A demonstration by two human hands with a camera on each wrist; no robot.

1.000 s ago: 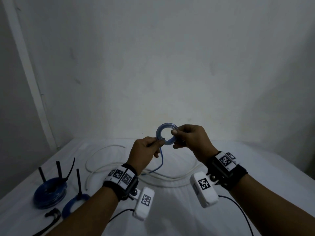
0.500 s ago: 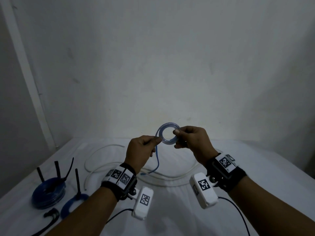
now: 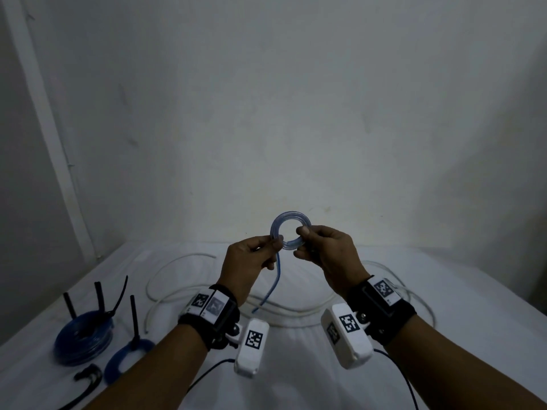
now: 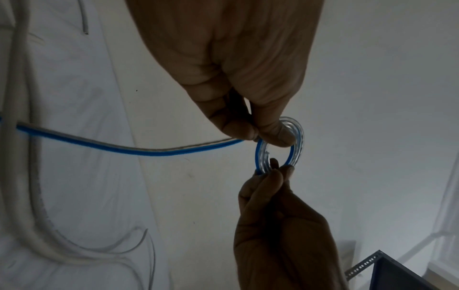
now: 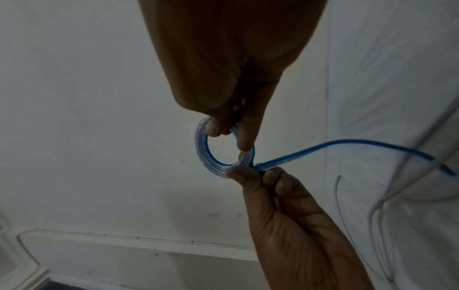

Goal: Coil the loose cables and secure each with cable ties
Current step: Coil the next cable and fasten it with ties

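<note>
A small coil of translucent blue-striped cable (image 3: 290,229) is held in the air above the white-sheeted surface (image 3: 296,365), pinched on opposite sides by the left hand (image 3: 247,266) and the right hand (image 3: 327,254). The left-wrist view shows its loose tail (image 4: 124,149) running off from the left thumb and finger. Only the head view shows a large tied dark-blue cable coil (image 3: 83,338), a smaller tied blue coil (image 3: 125,358) and a loose white cable (image 3: 207,294) lying on the sheet.
</note>
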